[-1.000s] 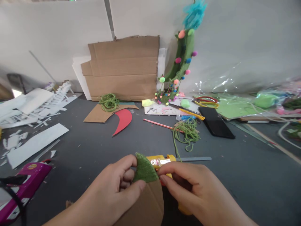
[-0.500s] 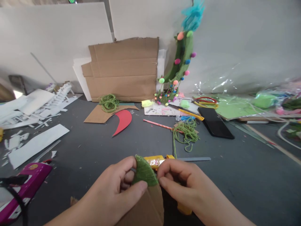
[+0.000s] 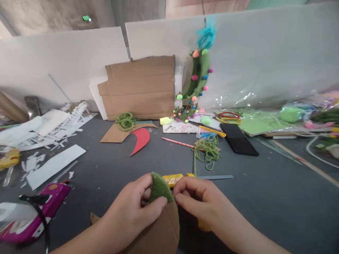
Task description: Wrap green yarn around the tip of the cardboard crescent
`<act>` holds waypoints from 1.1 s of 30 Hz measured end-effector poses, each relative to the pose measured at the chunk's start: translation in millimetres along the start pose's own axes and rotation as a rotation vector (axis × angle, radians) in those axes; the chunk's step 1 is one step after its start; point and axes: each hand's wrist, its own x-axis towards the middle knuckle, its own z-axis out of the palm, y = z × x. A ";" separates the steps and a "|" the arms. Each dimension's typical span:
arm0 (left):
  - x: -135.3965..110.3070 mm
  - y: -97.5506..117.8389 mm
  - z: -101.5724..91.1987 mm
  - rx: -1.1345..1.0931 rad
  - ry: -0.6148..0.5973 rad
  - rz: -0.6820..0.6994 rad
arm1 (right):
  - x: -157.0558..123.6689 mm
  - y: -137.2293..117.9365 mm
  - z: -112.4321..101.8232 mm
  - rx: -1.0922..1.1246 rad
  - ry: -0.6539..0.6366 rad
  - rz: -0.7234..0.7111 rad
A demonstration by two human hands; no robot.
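Note:
My left hand (image 3: 139,206) grips a curved piece of brown cardboard (image 3: 161,229), thumb in front and fingers behind. Green yarn is wound closely over the cardboard's pointed tip (image 3: 160,188). At the right edge of the wrapped part, my right hand (image 3: 198,197) is pinched closed. A green strand runs from a loose yarn pile (image 3: 208,151) down behind this hand; the bit between the fingertips is too small to see clearly. Just behind both hands lies a yellow tool (image 3: 171,180), partly hidden.
A red paper crescent (image 3: 141,140) and a yarn coil (image 3: 125,121) on cardboard lie beyond my hands. Farther right are a black phone (image 3: 238,138) and a yellow cutter (image 3: 212,130). A purple glue gun (image 3: 47,211) and white scraps (image 3: 55,165) are at left. A pompom-covered green crescent (image 3: 202,74) stands behind.
The camera view has tilted up a little and turned left. My right hand stays at the cardboard's edge, shifted slightly left in view. The left grip is unchanged.

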 end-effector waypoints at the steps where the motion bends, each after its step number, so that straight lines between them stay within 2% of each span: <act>1: 0.4 -0.3 -0.1 0.026 0.017 0.026 | 0.3 -0.1 0.5 0.000 0.004 -0.013; 5: -0.4 2.8 -2.2 0.144 0.065 0.134 | -1.3 -3.8 0.9 0.003 0.062 -0.057; 9: -6.4 16.6 -5.8 0.231 0.100 0.187 | -5.9 -9.2 -2.3 0.037 0.138 -0.038; 17: -4.4 49.8 -10.7 0.021 -0.036 0.248 | -13.7 -17.9 -15.6 0.242 0.171 -0.148; 20: 1.4 49.3 -1.6 -0.113 0.094 0.204 | -14.3 -18.0 -18.5 0.211 0.194 -0.193; 22: 4.0 47.2 8.1 -0.093 0.250 0.255 | -14.2 -17.0 -20.0 0.201 0.215 -0.222; 24: 5.0 46.5 19.0 -0.065 0.352 0.320 | -14.7 -16.4 -21.9 0.199 0.234 -0.265; 28: 3.7 50.4 36.8 -0.113 0.357 0.414 | -20.0 -19.7 -26.9 0.192 0.261 -0.354; 33: -0.3 62.1 44.7 -0.092 0.401 0.539 | -31.1 -26.0 -30.8 0.100 0.280 -0.531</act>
